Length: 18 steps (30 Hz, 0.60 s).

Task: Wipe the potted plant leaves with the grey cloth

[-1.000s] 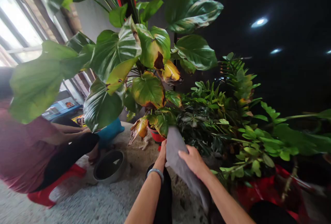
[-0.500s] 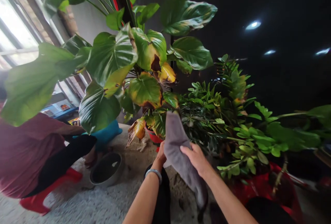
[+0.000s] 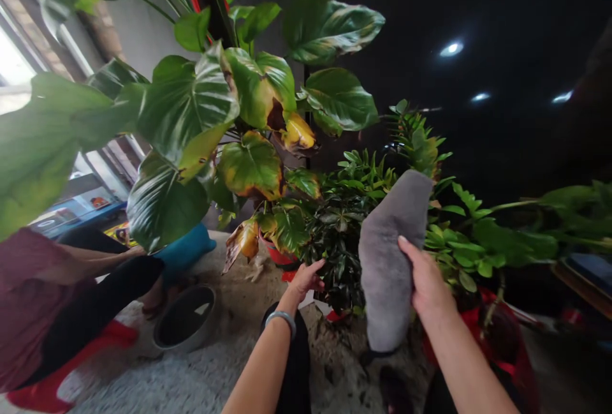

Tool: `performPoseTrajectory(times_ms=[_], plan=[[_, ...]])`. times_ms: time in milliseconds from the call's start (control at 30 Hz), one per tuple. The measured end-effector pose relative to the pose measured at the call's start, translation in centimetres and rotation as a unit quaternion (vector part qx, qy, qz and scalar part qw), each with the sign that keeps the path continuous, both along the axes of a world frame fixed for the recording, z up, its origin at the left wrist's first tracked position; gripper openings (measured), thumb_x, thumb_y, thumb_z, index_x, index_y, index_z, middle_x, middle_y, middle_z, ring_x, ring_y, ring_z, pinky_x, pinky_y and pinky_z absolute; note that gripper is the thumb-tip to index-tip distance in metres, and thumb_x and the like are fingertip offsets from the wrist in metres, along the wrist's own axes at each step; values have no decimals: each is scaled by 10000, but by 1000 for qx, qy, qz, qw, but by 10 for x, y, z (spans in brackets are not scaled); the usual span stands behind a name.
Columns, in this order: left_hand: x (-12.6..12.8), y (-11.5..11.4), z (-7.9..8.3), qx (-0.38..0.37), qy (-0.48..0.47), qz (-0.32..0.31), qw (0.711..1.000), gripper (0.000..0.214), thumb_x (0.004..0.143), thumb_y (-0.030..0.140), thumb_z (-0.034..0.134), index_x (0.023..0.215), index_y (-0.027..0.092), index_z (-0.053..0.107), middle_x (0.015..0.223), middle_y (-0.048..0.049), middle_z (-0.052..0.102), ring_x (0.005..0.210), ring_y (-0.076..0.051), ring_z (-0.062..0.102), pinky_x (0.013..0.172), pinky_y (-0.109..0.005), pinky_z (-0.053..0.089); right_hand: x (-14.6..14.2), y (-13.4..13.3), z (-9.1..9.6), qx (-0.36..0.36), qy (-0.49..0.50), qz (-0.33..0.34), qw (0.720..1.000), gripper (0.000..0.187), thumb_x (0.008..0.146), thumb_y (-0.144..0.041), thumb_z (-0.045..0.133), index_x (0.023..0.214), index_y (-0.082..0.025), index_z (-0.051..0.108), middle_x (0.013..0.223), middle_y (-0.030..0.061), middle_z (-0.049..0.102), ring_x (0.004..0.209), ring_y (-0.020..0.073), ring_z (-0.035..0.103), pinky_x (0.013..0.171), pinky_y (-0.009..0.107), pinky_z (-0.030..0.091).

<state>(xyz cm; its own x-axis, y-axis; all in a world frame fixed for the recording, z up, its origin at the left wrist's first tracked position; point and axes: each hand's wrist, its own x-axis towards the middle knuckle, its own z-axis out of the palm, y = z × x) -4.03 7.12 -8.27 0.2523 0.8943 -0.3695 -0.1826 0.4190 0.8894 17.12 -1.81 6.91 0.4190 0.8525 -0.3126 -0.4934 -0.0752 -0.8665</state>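
A long, flat piece of grey plush fabric (image 3: 389,267) stands nearly upright in front of the plants, bent at its upper part. My right hand (image 3: 428,280) grips its right edge, the thumb lying on the near face and the other fingers hidden behind. A dark strip or loop shows at the fabric's bottom end. My left hand (image 3: 308,280) is apart from the fabric, to its left, holding nothing, fingers partly stretched out. It is near the dark-leaved plant (image 3: 337,254), and a grey bangle (image 3: 282,319) circles its wrist.
A large-leaved potted plant (image 3: 255,165) rises ahead. Leafy plants and a red pot (image 3: 516,350) stand at right. On the left, a person (image 3: 43,299) sits on a red stool (image 3: 71,363) beside a metal basin (image 3: 184,318). A dark glossy wall (image 3: 502,31) is behind.
My right hand has carried the grey plush fabric to the right and turned its broad face towards me. My left hand has let go of it and spread its fingers.
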Motion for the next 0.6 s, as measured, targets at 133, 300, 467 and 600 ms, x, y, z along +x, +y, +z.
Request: performPoseTrajectory(times_ms=[133,300,467,600], plan=[[4,-4,5,28,27,10,999,307,635,405,762,643,169,565,438,55,490,387,-92,422,473,-276,424,-33,-22,-45,-108,62,109,986,306,509,-418,769,688,-177,708,674,81,754,785,321,709,701,413,562],[0,-4,6,52,12,3,999,361,562,379,793,539,181,493,391,75,456,353,-70,397,428,-244,394,-27,-68,-45,-148,-37,70,986,416,454,-439,818,756,-168,730,746,72,768,823,320,703,719,387,558],[-1,-7,10,61,15,2,998,293,601,342,762,584,181,518,378,76,465,353,-76,404,438,-247,409,1,-24,1,18,-30,-70,997,388,450,-347,802,780,-169,702,680,44,752,746,297,707,729,409,563],[1,-8,10,54,24,3,998,283,606,334,760,622,179,523,369,73,474,355,-90,431,454,-253,424,-18,-1,-21,-40,56,-10,998,295,462,-307,769,719,-194,678,633,42,740,826,310,705,753,421,571]])
